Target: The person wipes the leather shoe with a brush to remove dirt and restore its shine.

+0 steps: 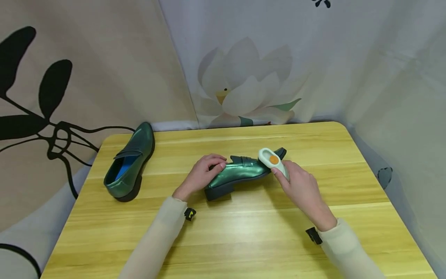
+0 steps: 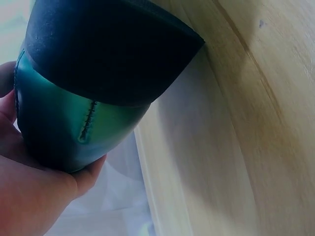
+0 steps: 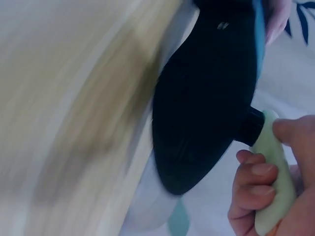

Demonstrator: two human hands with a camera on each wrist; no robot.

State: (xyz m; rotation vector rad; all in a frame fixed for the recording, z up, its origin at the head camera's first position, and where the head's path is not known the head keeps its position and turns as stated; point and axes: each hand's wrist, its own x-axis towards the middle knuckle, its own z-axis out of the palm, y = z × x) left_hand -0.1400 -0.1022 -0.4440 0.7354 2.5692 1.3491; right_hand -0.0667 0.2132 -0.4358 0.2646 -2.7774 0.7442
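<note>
A shiny green loafer (image 1: 240,170) with a black sole is held tilted at the middle of the table. My left hand (image 1: 205,172) grips it by the heel end, thumb and fingers around the opening's back rim. In the left wrist view the loafer's dark heel block (image 2: 113,49) faces the camera. My right hand (image 1: 299,184) holds a pale green brush (image 1: 273,161) with an orange spot on its handle. The brush's dark head (image 3: 250,126) meets the upper near the toe, as the right wrist view shows; the sole (image 3: 204,103) hides the contact.
A matching green loafer (image 1: 130,162) with a blue insole stands at the table's left edge, toe pointing to the back. The wooden table (image 1: 223,240) ends at a printed curtain (image 1: 244,69) behind.
</note>
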